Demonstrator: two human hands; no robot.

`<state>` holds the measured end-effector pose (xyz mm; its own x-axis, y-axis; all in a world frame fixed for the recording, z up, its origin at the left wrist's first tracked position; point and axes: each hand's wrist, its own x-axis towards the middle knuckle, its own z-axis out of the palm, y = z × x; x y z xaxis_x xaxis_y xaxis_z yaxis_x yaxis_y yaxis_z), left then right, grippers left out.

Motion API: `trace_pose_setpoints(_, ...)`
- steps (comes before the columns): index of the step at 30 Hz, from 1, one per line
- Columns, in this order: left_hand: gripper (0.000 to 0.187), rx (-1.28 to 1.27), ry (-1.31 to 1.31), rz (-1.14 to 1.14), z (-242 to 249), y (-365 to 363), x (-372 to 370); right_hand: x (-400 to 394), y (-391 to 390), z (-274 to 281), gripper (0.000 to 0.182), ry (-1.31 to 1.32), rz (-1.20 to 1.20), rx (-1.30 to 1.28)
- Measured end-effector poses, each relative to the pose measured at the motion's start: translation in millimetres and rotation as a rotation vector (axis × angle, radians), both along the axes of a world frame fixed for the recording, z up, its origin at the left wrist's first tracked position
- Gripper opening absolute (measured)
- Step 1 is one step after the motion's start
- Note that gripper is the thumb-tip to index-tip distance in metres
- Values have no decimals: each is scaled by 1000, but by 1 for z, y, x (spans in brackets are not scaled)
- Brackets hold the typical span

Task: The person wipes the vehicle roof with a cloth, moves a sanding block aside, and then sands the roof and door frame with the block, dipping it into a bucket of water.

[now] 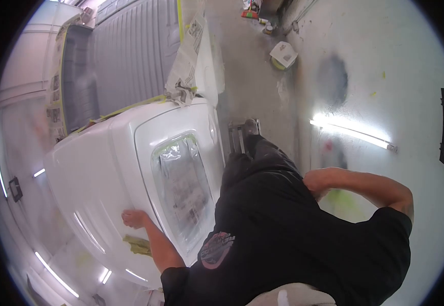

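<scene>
My left hand [134, 218] is at the white roof of a pickup cab [99, 176], its fingers curled together. Whatever they hold, if anything, I cannot make out. A crumpled yellow-green cloth [138, 245] lies on the roof beside my left forearm. Close by is the cab's side window [181, 186], masked with clear plastic and green tape. My right hand [316, 182] rests at my hip against the dark trousers, elbow bent outward, its fingers mostly hidden.
Newspaper masking [187, 64] edges the grey ribbed truck bed [135, 56]. My foot [251, 127] is on a metal step [236, 137]. A covered bucket [283, 55] stands by the wall, which carries a lit tube lamp [354, 133]. Small containers [267, 28] stand farther off.
</scene>
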<state>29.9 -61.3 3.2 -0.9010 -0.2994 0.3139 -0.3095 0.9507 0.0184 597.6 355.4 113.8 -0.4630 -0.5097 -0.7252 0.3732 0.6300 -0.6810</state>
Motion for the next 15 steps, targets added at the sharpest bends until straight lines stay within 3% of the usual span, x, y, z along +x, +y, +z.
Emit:
trace_pose_setpoints(11,49,13,18,7,3,1,0,12,-2,-23,35,119,118,-79)
trace_pose_setpoints(15,48,9,-21,32,4,2,1,7,6,-17,33,10,49,-68)
